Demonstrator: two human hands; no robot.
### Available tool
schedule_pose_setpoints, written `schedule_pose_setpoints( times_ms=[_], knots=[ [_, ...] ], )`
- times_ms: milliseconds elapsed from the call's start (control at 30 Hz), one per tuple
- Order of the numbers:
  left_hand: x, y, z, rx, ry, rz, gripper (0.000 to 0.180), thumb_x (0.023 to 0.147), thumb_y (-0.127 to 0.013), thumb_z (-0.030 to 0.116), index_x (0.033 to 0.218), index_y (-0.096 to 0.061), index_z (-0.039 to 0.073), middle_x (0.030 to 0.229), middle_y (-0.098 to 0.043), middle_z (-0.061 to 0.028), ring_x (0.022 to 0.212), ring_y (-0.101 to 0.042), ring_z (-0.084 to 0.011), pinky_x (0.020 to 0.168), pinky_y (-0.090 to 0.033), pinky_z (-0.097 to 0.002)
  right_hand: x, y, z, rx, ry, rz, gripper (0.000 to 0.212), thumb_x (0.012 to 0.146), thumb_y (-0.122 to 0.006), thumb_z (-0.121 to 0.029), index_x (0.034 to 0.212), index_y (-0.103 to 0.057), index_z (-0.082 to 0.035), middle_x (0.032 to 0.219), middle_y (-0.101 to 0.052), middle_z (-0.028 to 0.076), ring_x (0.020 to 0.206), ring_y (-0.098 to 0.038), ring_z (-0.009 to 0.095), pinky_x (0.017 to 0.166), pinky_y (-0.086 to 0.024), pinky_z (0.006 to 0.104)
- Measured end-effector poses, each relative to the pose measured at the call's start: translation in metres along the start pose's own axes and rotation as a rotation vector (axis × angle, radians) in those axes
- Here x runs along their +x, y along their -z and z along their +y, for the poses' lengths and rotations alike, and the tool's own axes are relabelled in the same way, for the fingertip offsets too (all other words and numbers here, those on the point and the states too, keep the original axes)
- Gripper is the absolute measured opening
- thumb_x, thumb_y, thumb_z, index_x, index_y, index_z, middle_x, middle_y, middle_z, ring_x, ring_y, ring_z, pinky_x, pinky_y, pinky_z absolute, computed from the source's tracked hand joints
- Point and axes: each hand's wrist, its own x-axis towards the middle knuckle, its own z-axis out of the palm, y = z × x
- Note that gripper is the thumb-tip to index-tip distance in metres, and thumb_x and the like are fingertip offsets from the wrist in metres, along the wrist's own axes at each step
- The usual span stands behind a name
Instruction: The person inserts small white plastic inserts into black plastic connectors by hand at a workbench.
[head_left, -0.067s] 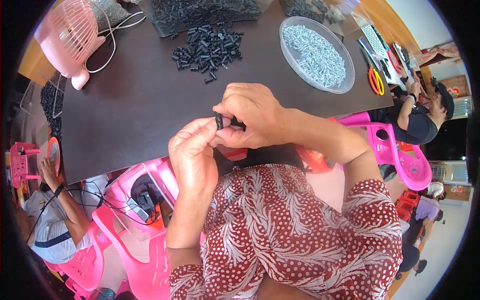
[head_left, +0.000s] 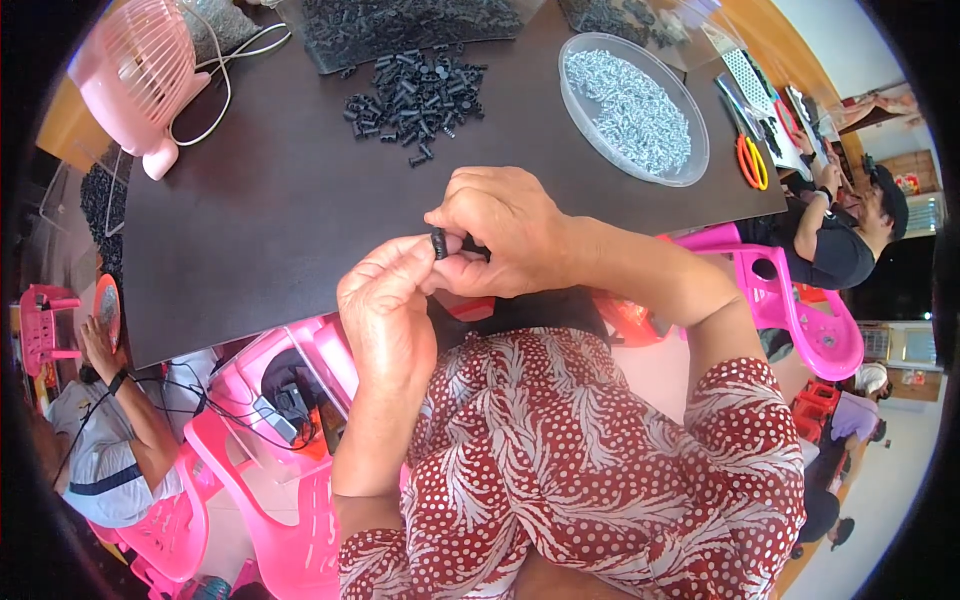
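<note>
A small black ribbed plastic part is pinched between the thumb and fingers of my left hand, just over the near edge of the dark table. My right hand is closed beside it, its fingertips at the same part; whether they pinch a second small thing is hidden. Beyond my hands lies a loose pile of similar black parts. To the right of the pile, a round clear tub holds many small silvery screws.
A pink fan with a white cord stands at the far left. Clear bins of black parts line the back. Orange-handled scissors lie at the right edge. Co-workers sit on both sides, near pink chairs.
</note>
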Motion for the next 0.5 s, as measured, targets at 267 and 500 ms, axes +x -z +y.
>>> schedule_pose_setpoints(
  times_ms=[267, 500],
  knots=[
    [-0.0028, 0.0028, -0.0052, 0.004, -0.034, 0.043, 0.013, 0.077, -0.061, 0.003, 0.084, -0.062, -0.008, 0.074, -0.062, -0.0086, 0.063, -0.054, -0.0135, 0.062, -0.042, -0.024, -0.0065, -0.0029, -0.0046, -0.11, -0.022, -0.075, 0.031, 0.057, -0.069, -0.015, 0.073, -0.044, -0.005, 0.062, -0.047, 0.007, 0.056, -0.052, 0.028, 0.049, -0.042, 0.0377],
    [-0.0014, 0.0075, -0.0074, 0.032, -0.041, 0.059, 0.013, 0.077, -0.061, 0.003, 0.084, -0.062, -0.008, 0.074, -0.062, -0.0082, 0.063, -0.054, -0.0132, 0.062, -0.042, -0.0238, -0.0029, -0.0084, -0.0001, -0.064, 0.043, -0.027, 0.034, 0.057, -0.072, -0.006, 0.082, -0.05, -0.003, 0.058, -0.047, 0.004, 0.047, -0.048, 0.022, 0.04, -0.036, 0.0318]
  ],
)
